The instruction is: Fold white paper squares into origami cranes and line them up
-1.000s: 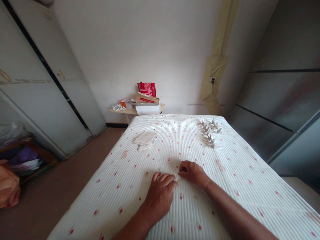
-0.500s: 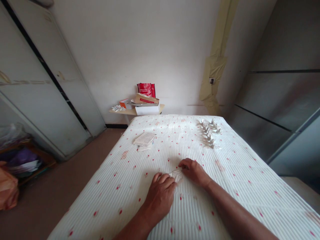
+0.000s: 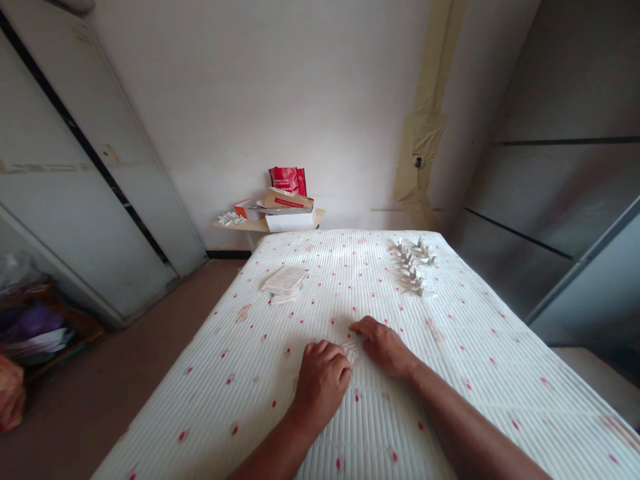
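Note:
A small folded piece of printed paper (image 3: 352,352) lies on the bed between my two hands, partly hidden by them. My left hand (image 3: 324,375) is closed at the paper's left side, its fingers curled over that edge. From the right, my right hand (image 3: 384,345) reaches to the paper's far right edge, with the index finger pointing left and the other fingers bent under. Ahead to the left is a stack of printed paper squares (image 3: 285,280). Several folded paper cranes (image 3: 411,270) stand in rows at the far right of the bed.
A quilted white bedcover (image 3: 240,400) with red spots spreads beneath everything. Beyond its far edge, a small table (image 3: 253,226) carries a white box (image 3: 289,223), a red bag (image 3: 287,180) and small white paper pieces (image 3: 231,219). Grey cabinets (image 3: 555,193) stand on the right.
My left hand's fingers have curled in more tightly at the paper. The right index finger has stretched slightly further left. The view has shifted a little.

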`<state>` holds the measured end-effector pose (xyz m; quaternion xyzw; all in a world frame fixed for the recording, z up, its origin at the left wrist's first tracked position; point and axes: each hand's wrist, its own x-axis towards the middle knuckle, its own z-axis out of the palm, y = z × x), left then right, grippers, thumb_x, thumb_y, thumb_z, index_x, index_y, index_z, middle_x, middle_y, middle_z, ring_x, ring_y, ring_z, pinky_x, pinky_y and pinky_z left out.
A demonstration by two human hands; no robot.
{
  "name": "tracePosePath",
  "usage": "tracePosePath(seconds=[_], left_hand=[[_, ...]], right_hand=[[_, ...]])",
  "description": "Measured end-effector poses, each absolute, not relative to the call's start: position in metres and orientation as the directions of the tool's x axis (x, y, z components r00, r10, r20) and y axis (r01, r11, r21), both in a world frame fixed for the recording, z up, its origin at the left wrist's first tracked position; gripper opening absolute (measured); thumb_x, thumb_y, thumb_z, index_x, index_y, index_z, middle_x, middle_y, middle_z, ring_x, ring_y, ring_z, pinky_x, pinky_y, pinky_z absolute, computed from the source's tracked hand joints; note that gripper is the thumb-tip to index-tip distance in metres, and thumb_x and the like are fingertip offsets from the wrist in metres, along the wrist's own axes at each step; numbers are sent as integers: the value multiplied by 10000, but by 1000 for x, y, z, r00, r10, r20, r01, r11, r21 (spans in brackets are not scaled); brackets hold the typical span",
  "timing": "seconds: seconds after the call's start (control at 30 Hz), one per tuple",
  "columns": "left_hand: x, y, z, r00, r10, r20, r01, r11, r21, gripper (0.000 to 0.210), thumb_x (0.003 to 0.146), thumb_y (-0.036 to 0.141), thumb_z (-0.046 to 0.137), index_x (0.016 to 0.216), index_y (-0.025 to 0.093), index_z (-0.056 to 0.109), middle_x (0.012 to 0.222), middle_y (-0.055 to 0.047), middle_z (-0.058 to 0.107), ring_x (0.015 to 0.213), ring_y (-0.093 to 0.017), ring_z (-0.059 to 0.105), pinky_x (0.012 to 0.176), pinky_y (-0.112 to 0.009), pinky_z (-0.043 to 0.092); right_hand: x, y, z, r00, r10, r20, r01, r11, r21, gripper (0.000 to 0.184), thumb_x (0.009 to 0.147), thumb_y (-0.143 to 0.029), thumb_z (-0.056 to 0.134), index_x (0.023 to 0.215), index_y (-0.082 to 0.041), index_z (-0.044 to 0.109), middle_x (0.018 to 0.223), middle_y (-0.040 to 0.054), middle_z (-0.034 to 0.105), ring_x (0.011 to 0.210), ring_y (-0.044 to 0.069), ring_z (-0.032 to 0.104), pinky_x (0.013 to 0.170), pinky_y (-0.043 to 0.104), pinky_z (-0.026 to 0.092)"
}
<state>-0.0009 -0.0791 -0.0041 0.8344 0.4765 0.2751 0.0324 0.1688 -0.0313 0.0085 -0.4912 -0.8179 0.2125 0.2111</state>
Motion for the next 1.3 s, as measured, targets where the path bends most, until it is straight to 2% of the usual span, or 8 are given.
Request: tracePosePath(seconds=[0.13, 0.3, 0.5, 0.8, 1.03, 1.2, 1.3], left_hand=[[-2, -80, -4, 402, 820, 407, 787, -537, 305, 117, 769, 119, 538, 698, 188, 601, 756, -4, 623, 797, -175, 505, 729, -341, 310], [-5, -80, -5, 421, 811, 407, 792, -547, 270, 164, 775, 93, 508, 813, 209, 619, 848, -7, 642, 846, -190, 508, 750, -364, 310], [-7, -79, -1, 433, 825, 363, 787, -542, 294, 148, 755, 136, 557, 841, 225, 638, 876, 0, 657, 864, -198, 519, 764, -367, 324], [-10, -75, -4, 432, 821, 373, 765, -552, 331, 236, 718, 104, 547, 885, 231, 656, 903, -19, 654, 881, -191, 538, 806, -360, 359], [-11, -73, -6, 474, 798, 373, 768, -582, 268, 290, 705, 40, 508, 890, 221, 639, 911, -22, 637, 880, -188, 536, 789, -358, 352], [-10, -70, -7, 478, 777, 410, 774, -593, 221, 225, 745, 67, 506, 866, 206, 634, 854, -30, 633, 836, -183, 543, 753, -343, 354], [-10, -65, -7, 446, 781, 438, 772, -583, 252, 195, 776, 89, 483, 817, 197, 641, 804, -31, 640, 794, -176, 556, 735, -330, 360]], right_hand=[[167, -33, 14, -435, 896, 92, 742, 414, -528, 421, 657, 5, 400, 934, -201, 639, 1007, 38, 590, 897, 145, 587, 792, 236, 427], [172, -32, 10, -470, 874, 125, 694, 454, -559, 333, 639, -24, 434, 851, -182, 636, 918, 31, 592, 841, 140, 579, 751, 220, 426], [175, -31, 11, -563, 815, 136, 622, 526, -580, 441, 643, -26, 446, 991, -228, 625, 1011, 21, 592, 897, 142, 573, 789, 226, 416], [174, -35, 19, -630, 771, 99, 628, 580, -519, 317, 741, -44, 460, 923, -231, 639, 930, 10, 588, 814, 125, 578, 716, 213, 410], [176, -33, 17, -638, 763, 108, 622, 592, -513, 364, 754, -42, 460, 992, -262, 626, 933, 1, 587, 818, 126, 577, 714, 215, 411], [176, -33, 14, -605, 784, 138, 611, 569, -550, 384, 745, -48, 462, 1027, -254, 621, 950, 8, 597, 835, 132, 579, 727, 222, 418], [177, -32, 11, -570, 808, 151, 591, 531, -607, 395, 709, -39, 491, 1025, -237, 623, 973, 11, 598, 819, 128, 574, 729, 223, 423]])
